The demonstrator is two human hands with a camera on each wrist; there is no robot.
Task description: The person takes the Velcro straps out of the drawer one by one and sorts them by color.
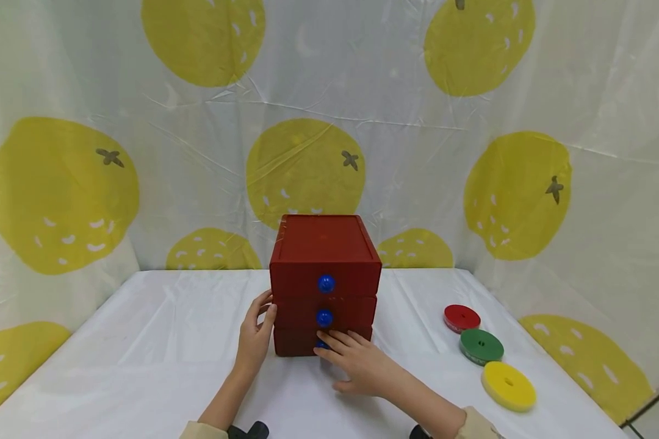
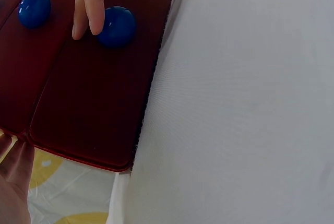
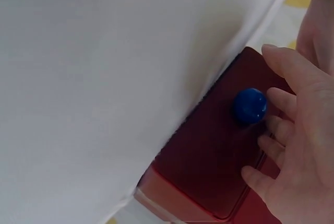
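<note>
A red three-drawer box [image 1: 325,239] with round blue knobs stands on the white-covered table. My left hand [image 1: 255,335] rests against the box's left side, fingers along the wall and thumb near the front edge. In front of the bottom drawer [image 2: 94,93], my right hand [image 1: 365,366] has its fingers spread, fingertips right at the bottom knob [image 3: 249,106]. The right thumb hangs apart below the knob, and the fingers lie over the drawer front. All the drawers sit flush in the box.
To the right on the table [image 1: 187,341] lie a red disc [image 1: 462,318], a green disc [image 1: 481,346] and a yellow disc [image 1: 508,386] in a slanting row. A curtain [image 1: 406,146] printed with yellow fruit hangs behind and beside the table.
</note>
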